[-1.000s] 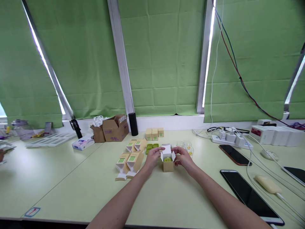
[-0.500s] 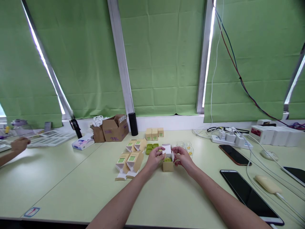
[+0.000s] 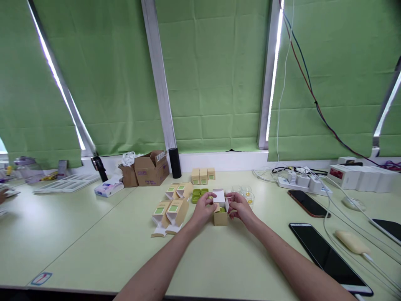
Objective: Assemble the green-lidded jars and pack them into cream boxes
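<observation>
A small kraft cardboard box (image 3: 221, 220) stands upright on the table in front of me, its white-lined lid (image 3: 219, 196) raised at the back. Something green (image 3: 222, 210) shows inside it. My left hand (image 3: 203, 208) pinches the left side flap, which leans inward over the opening. On the other side, my right hand (image 3: 240, 208) has its fingers closed at the right flap (image 3: 227, 204). Just behind my left hand are several green square containers (image 3: 196, 195). Clear round-celled containers with yellow bits (image 3: 247, 194) sit behind my right hand.
Several opened kraft boxes (image 3: 177, 212) lie left of my hands; closed ones (image 3: 203, 175) stand at the back. A brown carton (image 3: 152, 169), black cylinder (image 3: 175, 163) and tissue pack (image 3: 109, 187) are back left. Phones (image 3: 328, 255) and cables (image 3: 326, 209) lie right. Another person's hand (image 3: 3, 195) is far left.
The box's left flap has tipped inward under my left fingers. My right hand has barely moved. The other person's hand has drawn back toward the left edge.
</observation>
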